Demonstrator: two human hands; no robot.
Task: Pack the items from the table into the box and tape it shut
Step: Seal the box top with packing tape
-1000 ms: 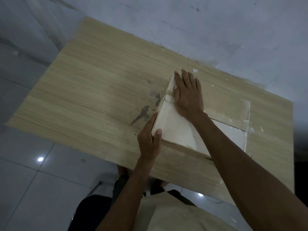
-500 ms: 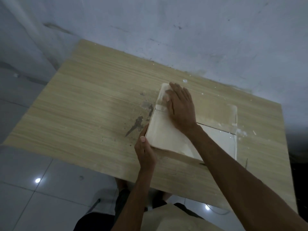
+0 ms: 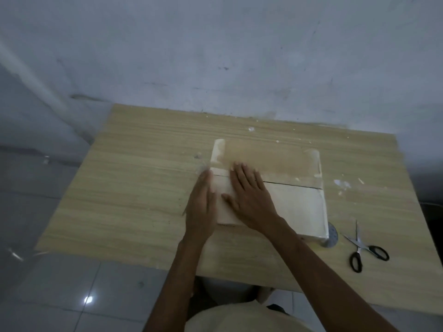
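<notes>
The box point(image 3: 294, 207) is sitting right of the desk's point(image 3: 143, 188) middle, its near side a little back from the front edge, flaps folded down and meeting along a dark seam point(image 3: 287, 184) running left to right. The far half is showing a tan sheen that looks like tape, though the dim light is making that hard to confirm.

The left hand point(image 3: 201, 207) is lying along the box's left side, fingers straight and pressed together against it. The right hand point(image 3: 250, 197) is resting flat on the lid at the left end, fingers point(image 3: 242, 173) slightly fanned with their tips at the seam, thumb stretched out sideways. Neither hand is gripping anything.

By my reading, the person is smoothing a strip over the left edge. The risks I am seeing:

- The seam is looking slightly open on the right, so heavy pressure at the left end could be springing the flaps there.
- A sideways shove from the left hand could be sliding the box rightward into the tape roll point(image 3: 332, 236) peeking out at its near right corner, with the scissors point(image 3: 364, 250) beyond it, toward the desk's front right corner.
- Uneven rubbing could be trapping creases, leaving the end free to peel.
</notes>
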